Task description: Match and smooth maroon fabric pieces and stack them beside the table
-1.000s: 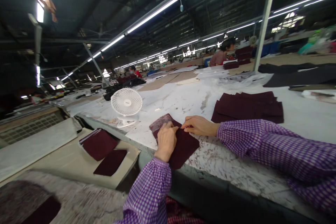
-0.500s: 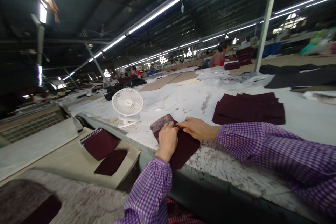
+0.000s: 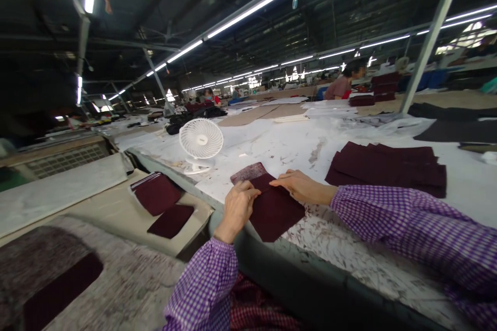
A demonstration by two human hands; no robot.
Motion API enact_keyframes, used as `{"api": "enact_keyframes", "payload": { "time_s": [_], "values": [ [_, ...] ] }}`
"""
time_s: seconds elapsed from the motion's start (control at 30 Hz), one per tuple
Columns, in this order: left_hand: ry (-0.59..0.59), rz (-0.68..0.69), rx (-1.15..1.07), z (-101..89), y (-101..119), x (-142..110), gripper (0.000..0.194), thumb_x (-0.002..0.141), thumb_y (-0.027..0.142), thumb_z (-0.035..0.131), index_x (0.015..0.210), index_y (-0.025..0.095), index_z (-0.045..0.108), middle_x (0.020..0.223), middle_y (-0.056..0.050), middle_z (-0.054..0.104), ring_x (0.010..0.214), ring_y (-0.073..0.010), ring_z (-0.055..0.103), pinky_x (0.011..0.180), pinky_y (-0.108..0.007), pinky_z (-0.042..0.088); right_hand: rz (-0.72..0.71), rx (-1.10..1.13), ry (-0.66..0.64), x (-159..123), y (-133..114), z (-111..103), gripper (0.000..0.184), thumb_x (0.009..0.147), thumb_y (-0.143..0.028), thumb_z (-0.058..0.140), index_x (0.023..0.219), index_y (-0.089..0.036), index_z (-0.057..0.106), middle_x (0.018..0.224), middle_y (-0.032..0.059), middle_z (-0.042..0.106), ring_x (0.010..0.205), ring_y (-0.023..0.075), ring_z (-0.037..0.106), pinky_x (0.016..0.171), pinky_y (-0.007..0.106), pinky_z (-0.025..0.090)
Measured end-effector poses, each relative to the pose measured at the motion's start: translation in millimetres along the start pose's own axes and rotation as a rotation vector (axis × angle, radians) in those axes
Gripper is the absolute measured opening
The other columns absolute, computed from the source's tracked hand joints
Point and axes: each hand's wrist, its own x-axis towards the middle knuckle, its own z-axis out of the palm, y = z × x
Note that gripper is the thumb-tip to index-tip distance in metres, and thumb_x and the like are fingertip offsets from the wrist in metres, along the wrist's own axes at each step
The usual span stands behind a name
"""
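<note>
A dark maroon fabric piece [image 3: 277, 214] lies at the edge of the white-covered table, one corner over the edge. A fold or seam line crosses its upper part, and a speckled, paler section [image 3: 248, 171] shows at its far end. My left hand [image 3: 237, 208] pinches the piece's left side at that line, thumb and forefinger together. On the right side, my right hand [image 3: 301, 186] has thumb and forefinger closed at the same line, its other fingers curled. Exactly how much cloth sits between the right fingertips is hard to see.
A white fan [image 3: 201, 139] stands beyond my left hand. Stacked maroon pieces [image 3: 388, 168] lie to the right. Lower left, more maroon pieces [image 3: 157, 194] rest on a beige surface [image 3: 116, 227], near a speckled board [image 3: 128, 269]. A metal post [image 3: 433, 36] rises at right; a co-worker [image 3: 339, 88] is farther back.
My hands, close together over the cloth before, are now farther apart. The left has drawn back toward the left edge, uncovering the line across the fabric. The view has shifted slightly.
</note>
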Motion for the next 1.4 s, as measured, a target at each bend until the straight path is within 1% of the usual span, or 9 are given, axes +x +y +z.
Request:
{"api": "enact_keyframes", "payload": {
  "time_s": [0.17, 0.4, 0.63, 0.77, 0.9, 1.1, 1.2, 1.3, 1.4],
  "values": [
    [0.017, -0.005, -0.012, -3.0, 0.0, -5.7, 0.03, 0.092, 0.021, 0.041, 0.092, 0.022, 0.071, 0.087, -0.004, 0.062, 0.085, -0.0167, 0.052, 0.078, -0.029, 0.043, 0.033, -0.201, -0.094, 2.1, -23.3, -15.6, 0.052, 0.075, 0.0, 0.04, 0.118, -0.02, 0.062, 0.103, 0.0091, 0.063, 0.092, 0.0215, 0.051, 0.081, 0.034, 0.032],
    [0.056, -0.018, -0.041, -2.7, -4.9, -9.6, 0.024, 0.091, 0.022, 0.045, 0.091, 0.021, 0.069, 0.087, -0.004, 0.061, 0.086, -0.0171, 0.052, 0.077, -0.028, 0.043, -0.051, -0.393, -0.238, 19.6, -43.1, -29.4, 0.055, 0.081, -0.005, 0.042, 0.128, -0.03, 0.055, 0.088, 0.0082, 0.065, 0.086, 0.0221, 0.051, 0.076, 0.035, 0.028],
    [0.091, -0.029, -0.084, -10.2, -17.2, -24.9, 0.023, 0.091, 0.027, 0.047, 0.089, 0.02, 0.069, 0.087, -0.005, 0.061, 0.088, -0.018, 0.053, 0.08, -0.03, 0.044, -0.126, -0.45, -0.349, 34.8, -53.3, -35.7, 0.058, 0.081, -0.007, 0.042, 0.134, -0.029, 0.048, 0.079, 0.0089, 0.066, 0.073, 0.0182, 0.055, 0.071, 0.034, 0.031],
    [0.111, -0.056, -0.204, -12.0, -23.1, -28.8, 0.022, 0.09, 0.027, 0.05, 0.089, 0.02, 0.07, 0.086, -0.005, 0.062, 0.087, -0.0177, 0.053, 0.08, -0.031, 0.044, -0.183, -0.46, -0.363, 37.9, -55.9, -38.0, 0.061, 0.08, -0.005, 0.042, 0.136, -0.03, 0.046, 0.077, 0.0096, 0.066, 0.07, 0.0181, 0.057, 0.071, 0.034, 0.034],
    [0.107, -0.066, -0.301, -14.5, -26.8, -31.3, 0.02, 0.089, 0.026, 0.051, 0.088, 0.019, 0.07, 0.087, -0.005, 0.062, 0.087, -0.0175, 0.054, 0.082, -0.031, 0.044, -0.176, -0.446, -0.41, 40.5, -59.9, -41.5, 0.065, 0.079, -0.003, 0.04, 0.137, -0.031, 0.043, 0.074, 0.0089, 0.065, 0.065, 0.0174, 0.057, 0.067, 0.032, 0.037],
    [0.154, -0.154, -0.451, -17.0, -29.0, -36.5, 0.013, 0.086, 0.022, 0.053, 0.083, 0.016, 0.065, 0.085, -0.004, 0.061, 0.083, -0.0157, 0.056, 0.078, -0.029, 0.045, -0.19, -0.385, -0.416, 45.4, -58.5, -43.8, 0.063, 0.075, -0.003, 0.043, 0.132, -0.031, 0.05, 0.066, 0.0046, 0.062, 0.055, 0.0147, 0.054, 0.058, 0.027, 0.036],
    [0.16, -0.188, -0.414, -16.7, -26.3, -35.1, 0.009, 0.083, 0.02, 0.055, 0.086, 0.017, 0.063, 0.083, -0.003, 0.06, 0.081, -0.0159, 0.055, 0.076, -0.029, 0.045, -0.188, -0.36, -0.4, 46.3, -55.7, -42.7, 0.061, 0.075, -0.003, 0.044, 0.13, -0.03, 0.052, 0.064, 0.004, 0.061, 0.053, 0.0141, 0.053, 0.058, 0.027, 0.036],
    [0.118, -0.139, -0.34, -17.0, -23.9, -32.5, 0.011, 0.083, 0.017, 0.054, 0.08, 0.017, 0.064, 0.083, -0.005, 0.06, 0.086, -0.0177, 0.054, 0.08, -0.031, 0.044, -0.207, -0.365, -0.408, 47.8, -54.8, -41.6, 0.063, 0.076, -0.003, 0.044, 0.132, -0.03, 0.05, 0.065, 0.0043, 0.062, 0.055, 0.0144, 0.054, 0.057, 0.026, 0.036],
    [0.094, -0.083, -0.319, -17.9, -25.3, -32.9, 0.016, 0.087, 0.018, 0.049, 0.081, 0.018, 0.065, 0.086, -0.006, 0.06, 0.09, -0.0183, 0.053, 0.083, -0.031, 0.044, -0.245, -0.414, -0.397, 48.4, -57.0, -40.0, 0.063, 0.077, -0.003, 0.043, 0.133, -0.032, 0.048, 0.067, 0.0047, 0.063, 0.056, 0.0149, 0.055, 0.055, 0.026, 0.034]
  ]
}}
